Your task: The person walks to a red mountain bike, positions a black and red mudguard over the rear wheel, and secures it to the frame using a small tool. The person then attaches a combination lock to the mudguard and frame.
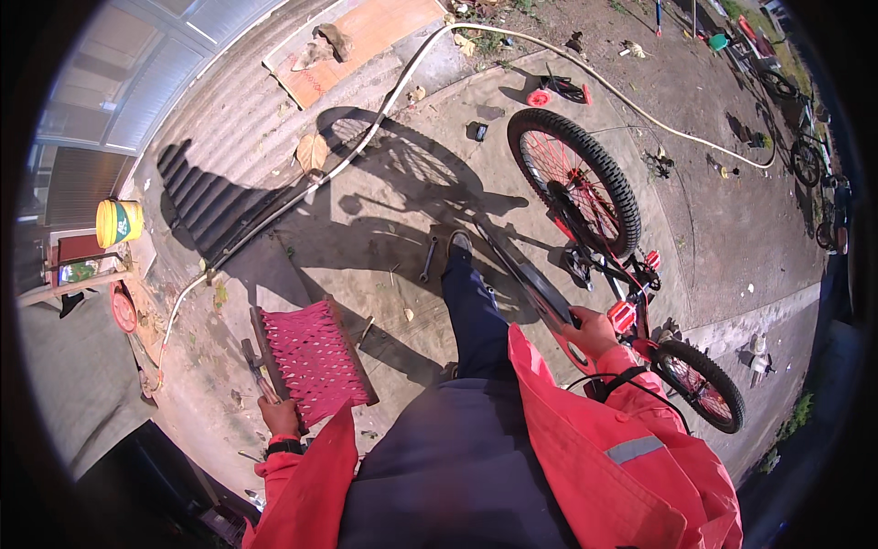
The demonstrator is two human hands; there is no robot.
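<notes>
My left hand (280, 417) is closed around a metal hand tool (255, 368), whose exact kind I cannot make out. It is beside a low stool with a woven pink seat (309, 359). My right hand (594, 333) is wrapped round the near end of a long dark bar-like part (530, 277) beside the bicycle. The bicycle has a knobbly tyred wheel with red spokes (574, 183), a red pedal (622, 317) and another wheel (700, 385) to the near right. Whether the bar joins the bicycle is unclear. A wrench (427, 260) lies on the concrete by my foot.
A pale hose (387, 108) curves across the ground beyond my feet. Cardboard (370, 41) lies at the back, a yellow bucket (119, 222) stands at left, and a red-wheeled item (540, 97) lies past the bicycle. Other bicycles (807, 163) are far right.
</notes>
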